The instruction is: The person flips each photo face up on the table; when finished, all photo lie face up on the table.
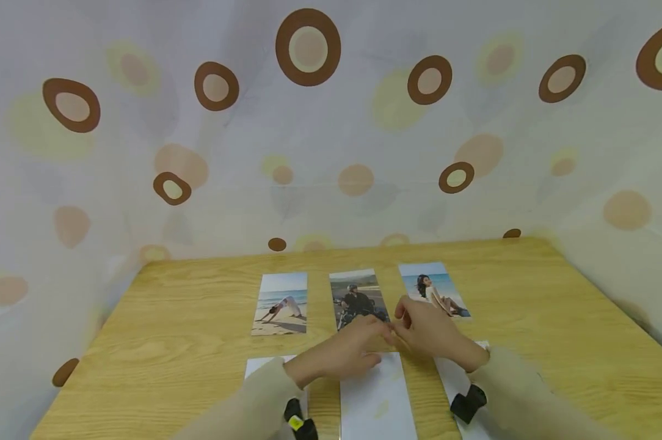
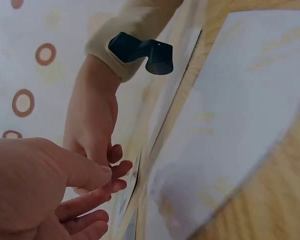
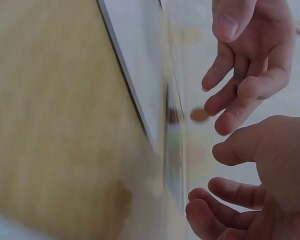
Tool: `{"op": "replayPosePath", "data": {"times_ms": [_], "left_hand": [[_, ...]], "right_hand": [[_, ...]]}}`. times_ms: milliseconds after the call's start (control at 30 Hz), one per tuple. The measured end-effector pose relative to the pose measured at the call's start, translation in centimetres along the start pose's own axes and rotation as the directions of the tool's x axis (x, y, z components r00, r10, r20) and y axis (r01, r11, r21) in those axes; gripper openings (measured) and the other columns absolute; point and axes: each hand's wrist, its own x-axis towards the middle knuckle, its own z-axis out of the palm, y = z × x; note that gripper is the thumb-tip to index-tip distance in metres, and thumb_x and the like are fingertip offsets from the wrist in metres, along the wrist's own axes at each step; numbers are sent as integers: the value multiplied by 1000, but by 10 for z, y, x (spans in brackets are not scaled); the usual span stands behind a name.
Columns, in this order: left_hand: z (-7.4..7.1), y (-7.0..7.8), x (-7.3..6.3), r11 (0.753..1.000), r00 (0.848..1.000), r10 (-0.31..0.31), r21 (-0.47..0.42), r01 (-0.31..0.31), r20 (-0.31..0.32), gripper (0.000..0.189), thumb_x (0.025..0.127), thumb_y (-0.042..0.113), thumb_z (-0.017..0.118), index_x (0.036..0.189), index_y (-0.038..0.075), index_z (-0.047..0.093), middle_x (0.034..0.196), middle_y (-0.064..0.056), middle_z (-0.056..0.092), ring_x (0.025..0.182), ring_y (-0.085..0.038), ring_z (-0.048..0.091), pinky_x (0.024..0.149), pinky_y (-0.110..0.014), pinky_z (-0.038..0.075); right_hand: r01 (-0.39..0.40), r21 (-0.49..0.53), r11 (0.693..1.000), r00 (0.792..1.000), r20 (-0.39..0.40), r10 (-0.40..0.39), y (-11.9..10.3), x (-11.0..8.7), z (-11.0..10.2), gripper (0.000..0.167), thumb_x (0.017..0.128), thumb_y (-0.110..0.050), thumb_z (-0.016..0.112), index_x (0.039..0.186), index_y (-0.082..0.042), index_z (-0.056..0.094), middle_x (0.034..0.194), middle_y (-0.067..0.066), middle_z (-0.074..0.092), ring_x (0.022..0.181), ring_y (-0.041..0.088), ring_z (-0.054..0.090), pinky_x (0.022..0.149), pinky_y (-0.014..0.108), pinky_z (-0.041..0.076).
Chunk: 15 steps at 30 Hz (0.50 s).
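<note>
Left hand (image 1: 346, 349) and right hand (image 1: 429, 329) loosely bent, both empty, close together by the near right corner of motorcycle photo (image 1: 357, 299), beach-stretch photo (image 1: 281, 304) left of it, seated-figure photo (image 1: 432, 282) right of it, white sheets (image 1: 377, 397) nearer, wooden surface (image 1: 188, 342) beneath.

Left grip (image 1: 344, 349) and right grip (image 1: 430, 330) are holding fingertips close together over the worktop (image 1: 199, 311), contact unclear. Back row: motorcyclist photo (image 1: 357, 296) is lying between downward-dog beach photo (image 1: 280, 304) and seated-person beach photo (image 1: 438, 288). Front row: three white sheets (image 1: 377, 400) are lying nearer the camera.
</note>
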Motion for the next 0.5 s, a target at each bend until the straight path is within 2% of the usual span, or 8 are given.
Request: {"op": "replayPosePath", "data": {"times_ms": [100, 200, 267, 367, 500], "left_hand": [[-8, -8, -39, 999, 998, -16, -52, 13, -56, 25, 92, 1, 58, 117, 6, 59, 129, -10, 53, 124, -22, 45, 106, -38, 38], [-17, -17, -75, 996, 991, -62, -69, 54, -123, 24, 91, 1, 59, 115, 6, 58, 130, -12, 52, 125, -25, 45, 106, -44, 38], [-24, -22, -97, 994, 985, -93, -63, 85, -144, 25, 90, 2, 61, 115, 6, 57, 132, -15, 50, 126, -29, 44, 104, -49, 39], [-34, -27, -125, 988, 982, -149, -47, 144, -117, 29, 91, 10, 65, 118, 5, 55, 138, -18, 44, 129, -34, 40, 102, -53, 39], [-43, -31, -155, 977, 976, -211, -36, 209, -57, 45, 86, 21, 72, 124, 6, 52, 145, -22, 33, 134, -40, 32, 101, -57, 38]], "right_hand": [[68, 31, 997, 997, 31, -68, -18, -2, 10, 10, 90, -13, 65, 89, -9, 56, 69, -7, 50, 53, 0, 38, 49, 19, 36], [82, 60, 995, 994, 66, -86, -32, -2, 19, 10, 89, -14, 66, 88, -12, 56, 68, -8, 49, 54, 0, 38, 50, 19, 35], [91, 69, 993, 991, 91, -97, -40, -1, 25, 11, 89, -16, 67, 88, -13, 56, 70, -9, 49, 56, 1, 38, 52, 20, 35], [117, 80, 990, 983, 130, -127, -52, 3, 34, 13, 89, -18, 68, 88, -14, 56, 75, -8, 49, 61, 2, 39, 54, 21, 36], [166, 128, 978, 967, 173, -187, -67, 10, 46, 12, 89, -18, 68, 91, -11, 59, 82, -5, 52, 68, 3, 43, 61, 21, 42]]}}
